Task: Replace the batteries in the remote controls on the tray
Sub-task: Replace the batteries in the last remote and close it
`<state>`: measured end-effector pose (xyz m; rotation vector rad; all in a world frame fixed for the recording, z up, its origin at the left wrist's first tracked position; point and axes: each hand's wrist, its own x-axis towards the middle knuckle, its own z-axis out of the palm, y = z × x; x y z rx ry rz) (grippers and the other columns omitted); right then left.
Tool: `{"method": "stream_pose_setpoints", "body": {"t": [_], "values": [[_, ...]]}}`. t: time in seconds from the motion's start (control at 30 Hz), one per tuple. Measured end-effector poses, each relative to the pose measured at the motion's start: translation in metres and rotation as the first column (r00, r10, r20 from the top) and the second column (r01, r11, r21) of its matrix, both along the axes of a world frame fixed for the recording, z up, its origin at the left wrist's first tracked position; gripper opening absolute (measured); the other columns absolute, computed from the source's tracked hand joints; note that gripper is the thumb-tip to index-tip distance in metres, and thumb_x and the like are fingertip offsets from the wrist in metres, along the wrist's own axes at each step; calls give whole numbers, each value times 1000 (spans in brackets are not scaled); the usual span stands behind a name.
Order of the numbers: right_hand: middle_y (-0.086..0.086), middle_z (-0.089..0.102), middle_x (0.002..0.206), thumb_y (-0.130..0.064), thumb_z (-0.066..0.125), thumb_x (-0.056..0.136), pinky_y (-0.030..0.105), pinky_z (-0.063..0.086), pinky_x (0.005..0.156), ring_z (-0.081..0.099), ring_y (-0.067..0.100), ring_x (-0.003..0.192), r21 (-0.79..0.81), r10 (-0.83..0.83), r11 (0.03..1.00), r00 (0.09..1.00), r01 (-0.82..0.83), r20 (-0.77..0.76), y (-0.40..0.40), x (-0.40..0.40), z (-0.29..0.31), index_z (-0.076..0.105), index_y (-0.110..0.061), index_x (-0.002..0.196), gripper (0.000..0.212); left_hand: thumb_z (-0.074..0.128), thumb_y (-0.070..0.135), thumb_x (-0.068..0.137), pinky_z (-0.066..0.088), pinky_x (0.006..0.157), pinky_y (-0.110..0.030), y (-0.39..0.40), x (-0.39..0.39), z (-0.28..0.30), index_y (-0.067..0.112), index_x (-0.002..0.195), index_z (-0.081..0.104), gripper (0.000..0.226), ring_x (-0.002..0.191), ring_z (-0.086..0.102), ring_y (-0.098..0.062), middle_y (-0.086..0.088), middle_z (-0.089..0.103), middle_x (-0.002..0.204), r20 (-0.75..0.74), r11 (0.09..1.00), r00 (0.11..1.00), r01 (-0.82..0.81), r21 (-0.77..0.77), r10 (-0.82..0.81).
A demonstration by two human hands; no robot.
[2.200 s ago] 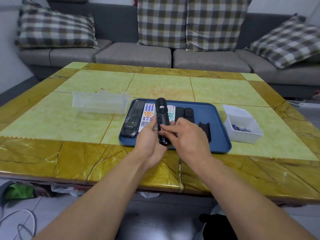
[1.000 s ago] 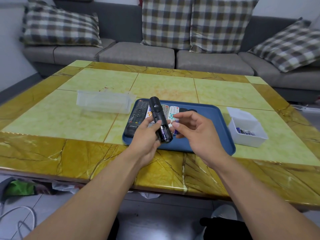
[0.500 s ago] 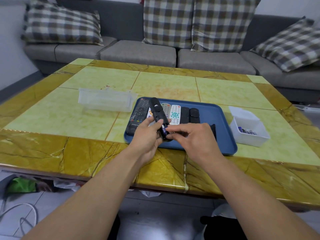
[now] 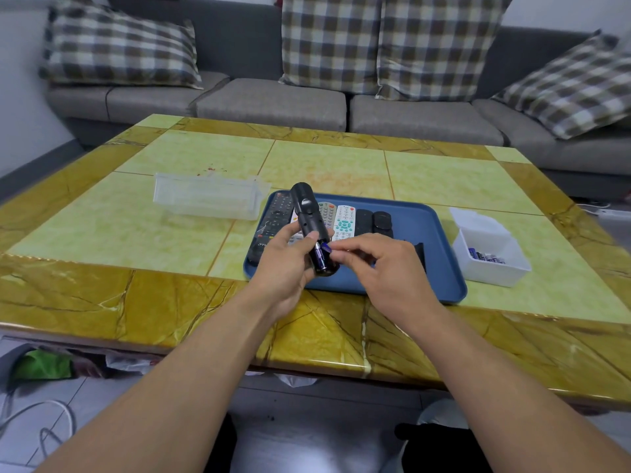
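My left hand [image 4: 285, 264] grips a black remote [image 4: 309, 220] back side up, its battery bay open, above the near left part of the blue tray [image 4: 440, 278]. One purple battery [image 4: 320, 257] lies in the bay. My right hand [image 4: 379, 264] pinches a second purple battery [image 4: 326, 247] at the top of the bay. On the tray lie a long black remote [image 4: 275, 220], two white remotes [image 4: 344, 218] and two small black remotes [image 4: 374, 221]. A black battery cover [image 4: 420, 254] lies behind my right hand.
A white box [image 4: 491, 257] holding several batteries stands right of the tray. A clear plastic container [image 4: 208, 199] sits left of it. The green and yellow stone table [image 4: 136, 295] stands before a grey sofa [image 4: 273, 100] with checked cushions.
My right hand drew away from the remote, came back over the bay, and now holds a purple battery at the bay's top end. The left hand has tilted the remote a little.
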<state>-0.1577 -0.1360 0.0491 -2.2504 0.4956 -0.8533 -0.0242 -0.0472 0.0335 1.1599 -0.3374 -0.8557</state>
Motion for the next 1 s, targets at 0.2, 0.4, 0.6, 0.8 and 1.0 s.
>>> {"method": "stream_pose_setpoints", "body": {"t": [0.2, 0.4, 0.6, 0.8, 1.0], "values": [[-12, 70, 92, -29, 57, 100, 30, 53, 76, 65, 7, 86, 91, -16, 996, 1000, 17, -10, 1, 3, 3, 67, -22, 102, 12, 53, 7, 103, 63, 73, -38, -2, -11, -4, 7, 129, 58, 27, 90, 74, -25, -20, 72, 114, 0, 998, 998, 57, 34, -57], [-11, 66, 72, -35, 61, 98, 36, 53, 66, 60, 7, 66, 256, -5, 966, 998, 22, -68, 1, 2, 11, 66, -27, 92, 10, 51, 6, 104, 64, 74, -39, -4, -5, -3, 3, 132, 53, 29, 88, 75, -26, -20, 72, 119, -59, 999, 998, -36, 27, 37], [-9, 68, 66, -32, 86, 75, 32, 51, 57, 55, 5, 55, 296, -88, 949, 994, 104, -66, 2, 1, 5, 75, -28, 83, 14, 53, 7, 103, 63, 70, -39, -4, -6, -2, 5, 128, 57, 25, 84, 72, -26, -17, 74, 114, -65, 999, 997, -28, 31, 30], [-15, 71, 76, -28, 79, 83, 15, 47, 57, 64, 4, 72, 224, -80, 969, 991, 102, -103, 5, 1, 6, 75, -30, 86, 5, 54, 6, 103, 63, 67, -36, -6, -9, -3, 6, 126, 59, 24, 78, 73, -21, -11, 77, 103, -52, 999, 999, -10, 43, 12], [-20, 61, 98, -22, 55, 101, 6, 36, 71, 55, -3, 86, 56, -19, 998, 960, 36, -279, 6, 3, 2, 70, -28, 119, 24, 54, 7, 103, 64, 73, -41, -5, -6, -5, 7, 129, 57, 26, 89, 73, -26, -17, 74, 111, -43, 995, 996, -69, 77, 73]]}}
